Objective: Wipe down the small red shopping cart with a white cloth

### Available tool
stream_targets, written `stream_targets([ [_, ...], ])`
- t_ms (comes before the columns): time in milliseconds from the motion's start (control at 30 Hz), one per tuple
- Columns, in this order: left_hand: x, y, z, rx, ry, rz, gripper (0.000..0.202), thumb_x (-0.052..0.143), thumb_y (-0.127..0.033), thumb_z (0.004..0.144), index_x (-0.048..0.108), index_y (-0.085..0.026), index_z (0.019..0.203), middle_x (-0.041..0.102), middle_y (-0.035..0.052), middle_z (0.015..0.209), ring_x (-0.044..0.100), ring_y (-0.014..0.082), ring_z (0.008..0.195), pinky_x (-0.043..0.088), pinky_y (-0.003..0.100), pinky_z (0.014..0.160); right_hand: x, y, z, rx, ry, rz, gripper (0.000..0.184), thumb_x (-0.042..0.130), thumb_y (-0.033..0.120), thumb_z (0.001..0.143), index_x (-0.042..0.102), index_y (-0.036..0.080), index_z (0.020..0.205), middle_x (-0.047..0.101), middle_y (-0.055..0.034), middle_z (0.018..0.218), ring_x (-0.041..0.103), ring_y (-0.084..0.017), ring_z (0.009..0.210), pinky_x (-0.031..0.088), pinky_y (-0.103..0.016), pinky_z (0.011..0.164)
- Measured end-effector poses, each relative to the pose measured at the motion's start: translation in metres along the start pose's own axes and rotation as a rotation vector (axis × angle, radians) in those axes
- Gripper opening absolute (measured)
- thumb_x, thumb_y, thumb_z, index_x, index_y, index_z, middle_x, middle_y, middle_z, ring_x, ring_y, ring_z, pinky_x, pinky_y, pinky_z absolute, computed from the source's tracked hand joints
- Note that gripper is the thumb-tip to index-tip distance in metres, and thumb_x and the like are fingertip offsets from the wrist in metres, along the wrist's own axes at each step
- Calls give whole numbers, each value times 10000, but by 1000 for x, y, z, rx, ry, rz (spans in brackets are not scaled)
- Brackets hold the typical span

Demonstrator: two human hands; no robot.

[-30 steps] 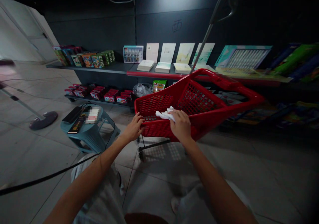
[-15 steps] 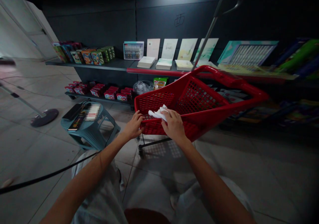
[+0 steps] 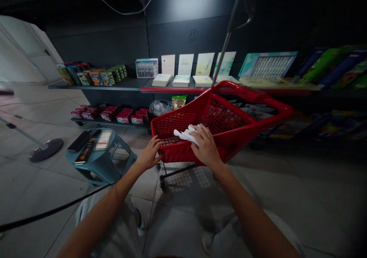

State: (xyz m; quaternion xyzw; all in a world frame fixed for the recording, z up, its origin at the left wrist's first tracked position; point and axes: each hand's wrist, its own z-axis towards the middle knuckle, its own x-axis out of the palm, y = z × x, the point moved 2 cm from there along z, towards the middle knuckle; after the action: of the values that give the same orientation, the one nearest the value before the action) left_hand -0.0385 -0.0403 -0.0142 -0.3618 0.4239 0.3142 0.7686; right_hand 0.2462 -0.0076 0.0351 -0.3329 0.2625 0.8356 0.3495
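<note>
A red plastic shopping cart stands in front of me, its handle toward the right. At its near left corner, my left hand hooks its fingers over the rim, thumb on the outside. My right hand presses a crumpled white cloth against the near rim, fingers curled over it. One end of the cloth sticks out to the left, above the basket. Part of the cloth is hidden under the right fingers.
A blue-grey plastic stool at the left bears dark flat items. Behind the cart, a dark shelf holds books and boxes, with red packs below. A stand with a round base and a black cable are on the left.
My right hand has slid right along the cart's near rim with the white cloth. My left hand keeps to the corner. The view has tilted up and shifted slightly right.
</note>
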Motion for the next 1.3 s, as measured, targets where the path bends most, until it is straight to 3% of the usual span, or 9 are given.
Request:
stream_targets([
  [167,1,4,2,-5,-19,-15,552,624,-170,865,472,-248,1391,496,127,1468,252,319,1578,401,565,1246,-27,-45,-1,98,-113,-54,391,506,181,898,651,190,1261,587,-105,1483,402,-324,1483,267,-641,1244],
  [267,1,4,3,-7,-13,-15,548,579,-124,865,477,-249,1389,496,120,1473,253,308,1579,387,569,1256,-46,-73,-8,178,-216,-92,379,496,257,938,655,151,1264,660,-147,1372,462,-327,1435,300,-613,1237],
  [400,0,0,3,-10,-13,-6,512,565,-128,876,492,-241,1370,500,117,1466,249,302,1577,389,543,1261,-50,-85,-14,199,-215,-135,364,485,299,951,661,132,1222,704,-174,1265,585,-316,1293,303,-596,1238],
  [633,3,-3,4,-78,18,4,453,599,-163,869,520,-238,1309,502,123,1452,239,316,1579,479,547,1190,-25,-52,-12,151,-132,-158,363,526,291,935,602,134,1253,704,-170,1267,645,-297,1157,261,-593,1250],
  [867,8,-5,1,-96,-33,-9,438,613,-161,867,512,-250,1284,498,118,1456,231,306,1585,538,523,1127,-17,-25,-9,149,-52,-140,319,524,290,952,592,151,1231,707,-156,1255,647,-288,1133,253,-550,1246],
  [1300,14,-5,3,-36,-99,-20,485,636,-97,807,510,-218,1259,510,130,1412,247,333,1576,415,549,1241,7,15,5,108,42,-81,214,521,277,968,618,164,1122,723,-118,1109,614,-264,1018,332,-423,1062],
])
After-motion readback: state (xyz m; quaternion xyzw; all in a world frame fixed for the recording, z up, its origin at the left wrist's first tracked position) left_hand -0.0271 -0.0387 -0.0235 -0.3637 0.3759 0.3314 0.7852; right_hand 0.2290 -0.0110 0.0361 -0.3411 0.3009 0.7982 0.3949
